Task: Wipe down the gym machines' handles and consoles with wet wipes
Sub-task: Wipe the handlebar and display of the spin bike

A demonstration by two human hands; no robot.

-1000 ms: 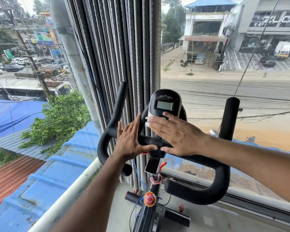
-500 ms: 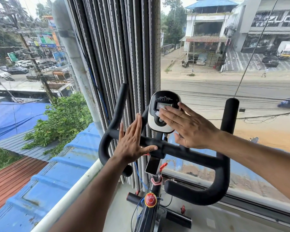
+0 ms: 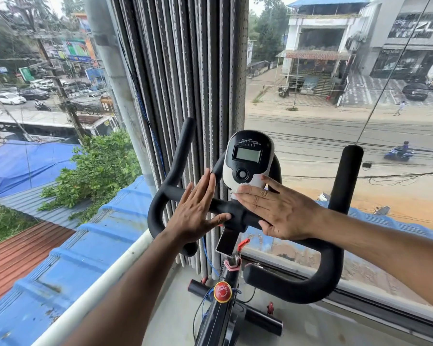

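Observation:
An exercise bike faces the window. Its black and white console (image 3: 248,159) with a grey screen stands above the black foam handlebar (image 3: 333,248). My right hand (image 3: 278,213) lies flat, pressing a white wet wipe (image 3: 246,189) against the console's lower edge; most of the wipe is hidden under the fingers. My left hand (image 3: 195,211) is spread flat against the handlebar's crossbar just left of the console, thumb on the bar, holding nothing.
A red round knob (image 3: 222,292) sits on the bike frame below. Folded grey vertical blinds (image 3: 185,83) hang right behind the left handle. Glass window panes (image 3: 348,108) close off the front and left; a white rail (image 3: 105,273) runs along the left sill.
My right hand has slid with the wipe from the console's screen down to its lower edge, uncovering the display. The left hand stays on the crossbar.

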